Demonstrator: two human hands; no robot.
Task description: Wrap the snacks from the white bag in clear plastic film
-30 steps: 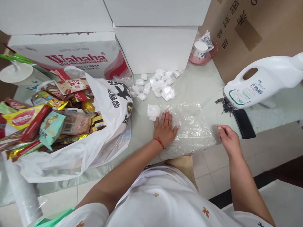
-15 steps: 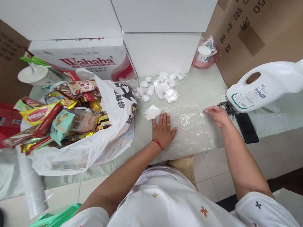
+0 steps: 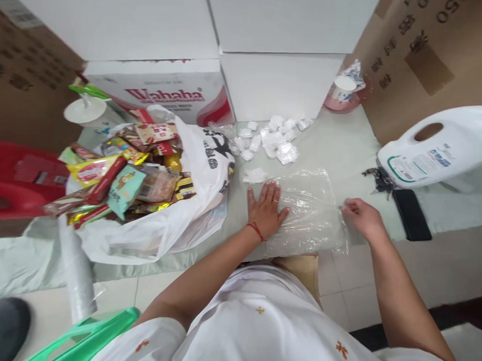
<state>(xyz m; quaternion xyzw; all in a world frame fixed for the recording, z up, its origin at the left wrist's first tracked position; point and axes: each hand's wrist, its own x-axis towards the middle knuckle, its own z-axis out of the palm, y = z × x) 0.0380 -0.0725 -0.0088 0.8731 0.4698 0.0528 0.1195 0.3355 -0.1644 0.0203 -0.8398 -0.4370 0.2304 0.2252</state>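
A crinkled sheet of clear plastic film (image 3: 311,209) lies spread on the table in front of me. My left hand (image 3: 265,206) is pressed flat at the film's left edge, palm down with fingers apart. At the film's right edge, the curled fingers of my right hand (image 3: 362,217) pinch its border. Just beyond my left fingertips is a small white piece (image 3: 255,175), too blurred to tell folded or wrapped. Farther back sits a loose heap of small white plastic-wrapped packets (image 3: 272,142).
A white bag (image 3: 143,251) bulging with snacks stands left. White boxes (image 3: 279,87) form a wall behind. To the right are a large detergent bottle (image 3: 435,150), keys (image 3: 381,180) and a black phone (image 3: 411,214). A paper cup (image 3: 343,89) sits at the back right.
My right hand has moved toward me and closed on the film's right edge. The film looks flatter. My left hand stays at the left edge. The camera view has shifted.
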